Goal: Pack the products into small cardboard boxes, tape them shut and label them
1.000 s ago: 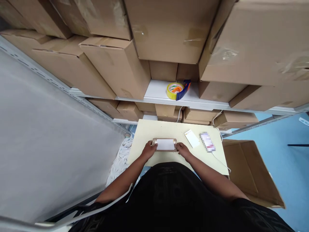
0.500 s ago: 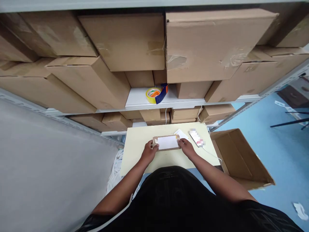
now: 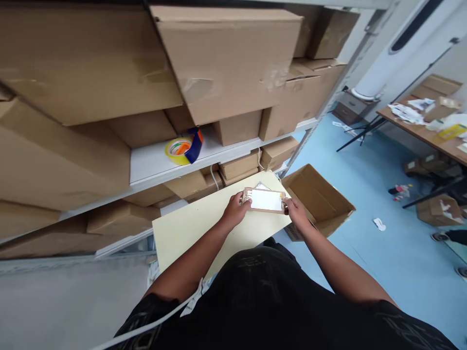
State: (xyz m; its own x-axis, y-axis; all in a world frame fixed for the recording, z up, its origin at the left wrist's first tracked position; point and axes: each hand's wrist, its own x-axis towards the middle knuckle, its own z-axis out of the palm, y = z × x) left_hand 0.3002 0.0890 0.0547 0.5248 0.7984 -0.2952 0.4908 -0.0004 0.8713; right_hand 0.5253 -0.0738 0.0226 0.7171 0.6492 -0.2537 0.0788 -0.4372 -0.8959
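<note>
A small flat cardboard package [image 3: 266, 211] with a blank-looking white label [image 3: 266, 200] on top is held up level over the cream table. Shiny clear tape covers its two ends. My left hand [image 3: 234, 212] grips the left end, thumb on top. At the right end, my right hand [image 3: 296, 212] closes on the package the same way. Part of a patterned white item [image 3: 261, 185] shows just behind the package, mostly hidden. The cream tabletop [image 3: 195, 221] lies beneath both hands.
A large open carton [image 3: 321, 194] stands right of the table. Shelves ahead hold many cardboard boxes [image 3: 233, 63] and a yellow tape roll in a blue dispenser [image 3: 183, 148]. Farther right are a cluttered brown table [image 3: 419, 129], floor scraps and another person's shoe [image 3: 440, 236].
My view has swung to the right, bringing more floor and the brown table into sight. Both hands have carried the package rightward, toward the open carton's side of the table, keeping hold of it.
</note>
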